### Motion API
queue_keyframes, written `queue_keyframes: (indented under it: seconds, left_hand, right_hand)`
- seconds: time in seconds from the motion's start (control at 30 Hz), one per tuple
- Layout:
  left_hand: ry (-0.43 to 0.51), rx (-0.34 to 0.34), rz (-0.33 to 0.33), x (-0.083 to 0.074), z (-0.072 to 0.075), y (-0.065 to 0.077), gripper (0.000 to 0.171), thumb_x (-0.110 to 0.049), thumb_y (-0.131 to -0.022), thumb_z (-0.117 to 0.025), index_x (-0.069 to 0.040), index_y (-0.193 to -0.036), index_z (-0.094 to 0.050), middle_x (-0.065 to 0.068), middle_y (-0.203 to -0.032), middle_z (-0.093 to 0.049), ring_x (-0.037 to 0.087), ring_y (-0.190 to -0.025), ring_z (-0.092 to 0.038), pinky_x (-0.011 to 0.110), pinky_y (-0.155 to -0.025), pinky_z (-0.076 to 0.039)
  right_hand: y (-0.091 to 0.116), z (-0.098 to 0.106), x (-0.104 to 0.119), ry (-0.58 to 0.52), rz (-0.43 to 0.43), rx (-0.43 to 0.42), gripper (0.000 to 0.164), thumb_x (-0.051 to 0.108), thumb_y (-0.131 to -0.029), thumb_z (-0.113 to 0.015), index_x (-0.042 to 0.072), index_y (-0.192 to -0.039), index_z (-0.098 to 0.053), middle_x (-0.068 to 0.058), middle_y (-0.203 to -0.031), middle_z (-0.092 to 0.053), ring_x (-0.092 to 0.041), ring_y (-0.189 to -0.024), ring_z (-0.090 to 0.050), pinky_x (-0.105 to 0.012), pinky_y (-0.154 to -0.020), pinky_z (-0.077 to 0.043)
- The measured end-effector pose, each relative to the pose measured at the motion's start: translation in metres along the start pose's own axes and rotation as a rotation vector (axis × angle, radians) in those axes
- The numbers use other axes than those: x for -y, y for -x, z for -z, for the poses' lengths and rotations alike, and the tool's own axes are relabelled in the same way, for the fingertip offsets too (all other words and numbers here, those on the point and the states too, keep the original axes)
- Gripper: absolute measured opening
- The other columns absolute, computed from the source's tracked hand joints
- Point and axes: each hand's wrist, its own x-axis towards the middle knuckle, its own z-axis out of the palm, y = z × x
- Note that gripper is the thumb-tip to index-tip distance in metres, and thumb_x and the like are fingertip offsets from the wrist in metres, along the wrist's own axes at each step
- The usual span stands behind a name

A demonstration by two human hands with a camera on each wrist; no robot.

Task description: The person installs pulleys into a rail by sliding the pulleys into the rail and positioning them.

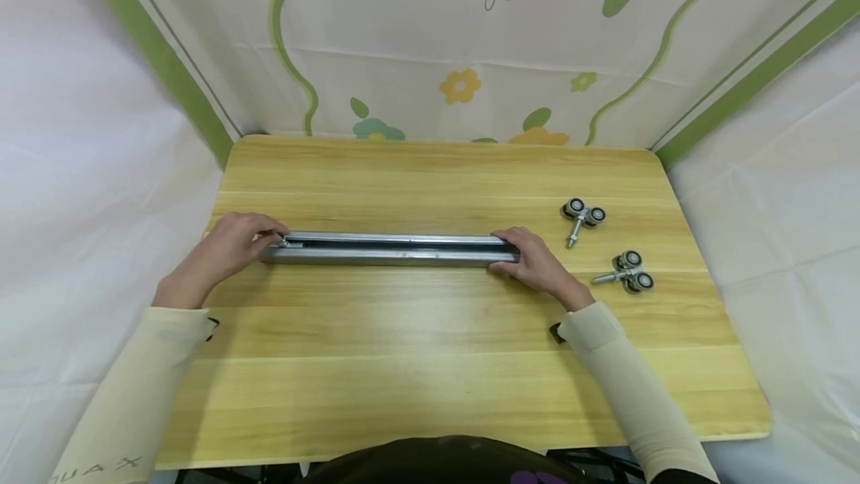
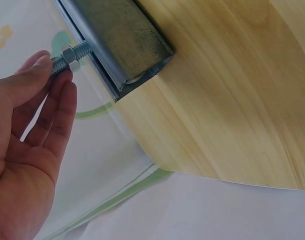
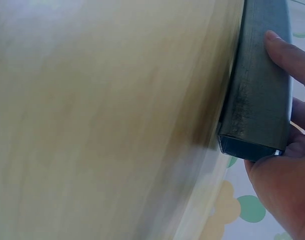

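A long grey metal track point(image 1: 396, 254), slotted along its top, lies crosswise on the wooden table. At its left end, my left hand point(image 1: 231, 245) pinches a threaded bolt with a nut point(image 2: 70, 57) between thumb and fingers. The bolt sticks out of the slot in the left wrist view; its inner end is hidden inside the track. My right hand point(image 1: 533, 260) grips the track's right end, thumb on the near side and fingers over the far side. In the right wrist view the thumb point(image 3: 287, 55) presses on the track's wall.
Two roller trolleys with bolts lie to the right of the right hand: one farther back point(image 1: 583, 216), another nearer point(image 1: 630, 273). The wooden table point(image 1: 416, 364) has rounded corners. A white printed cloth point(image 1: 403, 36) hangs behind it, with white cloth at both sides.
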Motion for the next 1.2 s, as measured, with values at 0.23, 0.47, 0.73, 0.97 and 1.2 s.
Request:
queue_keyframes:
  seconds: [0.23,0.47,0.73,0.97,1.2]
  left_hand:
    - [0.001,-0.01,-0.008,0.002,-0.001,0.001,0.019,0.002,-0.084,-0.069,-0.003,-0.1,-0.076,0.015,-0.097,-0.075,0.028,-0.082,-0.07,0.046,-0.067,-0.057]
    - [0.015,0.007,0.034,0.001,-0.002,0.004,0.019,0.002,-0.085,-0.067,-0.003,-0.102,-0.076,0.016,-0.1,-0.074,0.03,-0.085,-0.069,0.048,-0.07,-0.056]
    - [0.037,0.022,0.073,0.001,0.0,0.002,0.046,-0.004,-0.087,-0.069,0.001,-0.131,-0.057,0.019,-0.108,-0.071,0.035,-0.095,-0.067,0.053,-0.079,-0.054]
    - [0.047,0.089,0.158,0.005,0.003,0.005,0.072,-0.024,-0.086,-0.073,0.006,-0.144,-0.041,0.031,-0.139,-0.048,0.049,-0.129,-0.04,0.063,-0.105,-0.033]
    - [0.079,0.12,0.181,0.015,-0.005,0.012,0.089,-0.039,-0.081,-0.076,0.011,-0.144,-0.038,0.036,-0.142,-0.041,0.053,-0.131,-0.034,0.066,-0.107,-0.028]
  right_hand:
    - [-0.001,0.0,0.0,0.009,-0.003,-0.002,0.064,0.04,-0.079,-0.078,0.014,-0.134,-0.059,-0.006,-0.12,-0.064,-0.02,-0.103,-0.056,-0.044,-0.086,-0.047]
    - [-0.001,0.0,0.001,0.012,-0.012,0.01,0.065,0.04,-0.079,-0.078,0.012,-0.135,-0.059,-0.007,-0.119,-0.064,-0.021,-0.102,-0.057,-0.044,-0.085,-0.048]
    - [-0.002,0.003,0.003,0.045,-0.024,0.028,0.067,0.041,-0.079,-0.077,0.01,-0.136,-0.058,-0.007,-0.119,-0.064,-0.021,-0.101,-0.056,-0.045,-0.086,-0.046]
    - [-0.004,0.007,0.005,0.102,-0.02,0.082,0.071,0.042,-0.079,-0.077,0.006,-0.137,-0.056,-0.011,-0.121,-0.063,-0.024,-0.105,-0.057,-0.047,-0.089,-0.047]
    - [-0.004,0.016,0.007,0.164,0.024,0.1,0.075,0.041,-0.079,-0.077,0.002,-0.139,-0.054,-0.016,-0.13,-0.061,-0.03,-0.115,-0.056,-0.051,-0.099,-0.044]
